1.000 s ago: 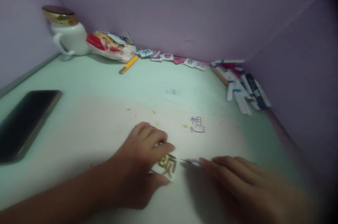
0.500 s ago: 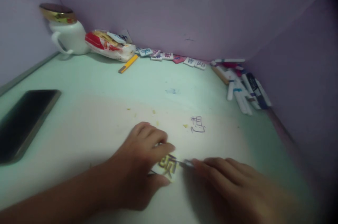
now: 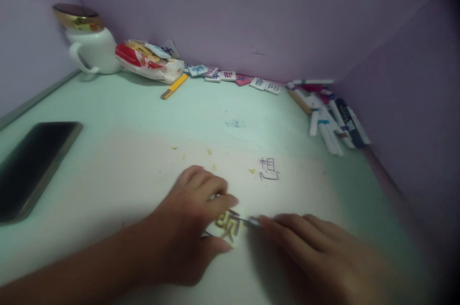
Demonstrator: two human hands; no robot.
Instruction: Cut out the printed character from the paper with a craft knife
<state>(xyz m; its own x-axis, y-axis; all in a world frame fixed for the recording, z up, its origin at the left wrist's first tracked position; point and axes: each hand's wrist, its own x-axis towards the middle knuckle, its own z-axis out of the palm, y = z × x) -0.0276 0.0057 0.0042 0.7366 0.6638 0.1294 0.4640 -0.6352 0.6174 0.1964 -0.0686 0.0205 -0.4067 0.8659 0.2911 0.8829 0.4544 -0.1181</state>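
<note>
My left hand point(image 3: 196, 226) lies on the table with thumb and fingers closed around the edges of a small white square piece point(image 3: 229, 227), which bears a yellow, dark-outlined character. Between the fingers of my right hand point(image 3: 316, 247) is a slim craft knife point(image 3: 254, 221), its narrow metal tip pointing left. That tip meets the right side of the square piece; blur hides the exact contact. Most of the knife's handle is covered by my fingers. Small yellow scraps point(image 3: 252, 171) are scattered on the tabletop beyond my hands.
A dark phone point(image 3: 36, 168) lies at left. Along the back wall stand a white mug point(image 3: 95, 51) with a gold-rimmed lid, a red-white packet point(image 3: 149, 63), a yellow cutter point(image 3: 174, 86) and several character squares point(image 3: 258, 84). Markers point(image 3: 327, 128) are piled at right. A purple character point(image 3: 269, 169) marks the tabletop.
Almost nothing differs. My right hand and the knife have shifted very slightly left, while my left hand keeps the square piece in the same spot.
</note>
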